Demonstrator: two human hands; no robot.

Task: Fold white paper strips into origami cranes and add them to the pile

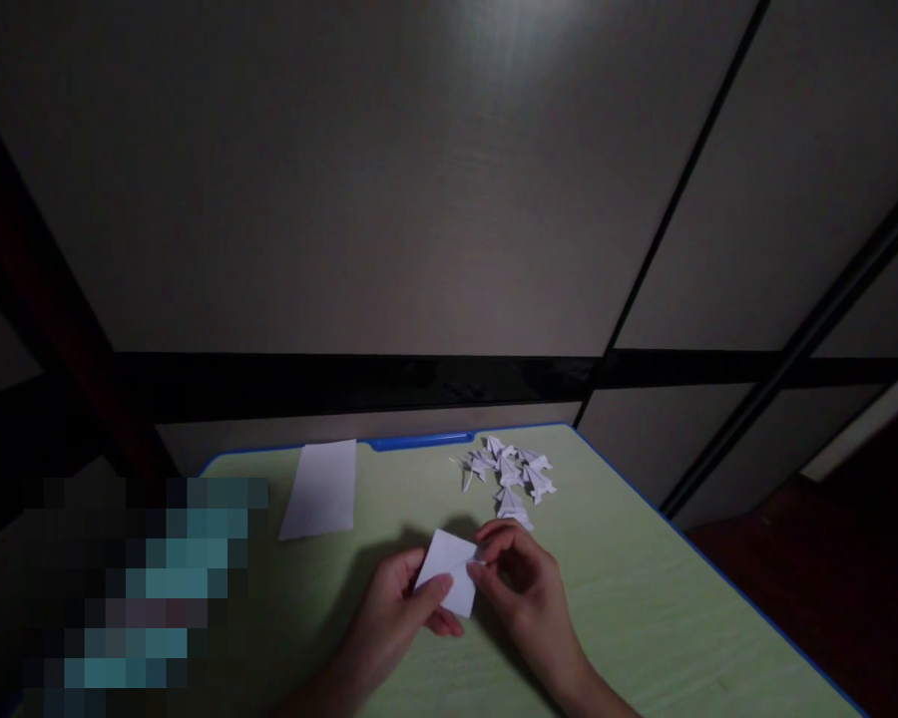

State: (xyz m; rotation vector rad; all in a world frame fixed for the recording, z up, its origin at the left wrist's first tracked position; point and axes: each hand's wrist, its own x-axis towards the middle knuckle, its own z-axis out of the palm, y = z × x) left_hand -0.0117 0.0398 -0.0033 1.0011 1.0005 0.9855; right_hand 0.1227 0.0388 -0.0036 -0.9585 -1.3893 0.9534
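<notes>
A small folded piece of white paper is held above the table between both hands. My left hand grips its left side, thumb on top and fingers underneath. With thumb and fingertips, my right hand pinches the paper's right edge, where a small flap or crease shows. Just beyond my right hand lies a cluster of several small folded white paper figures with pleated, pointed shapes.
A flat white sheet of paper lies at the back left of the pale green table, which has a blue rim. A blue strip sits at its far edge. Large cabinet panels stand close behind. A blurred patch covers the lower left.
</notes>
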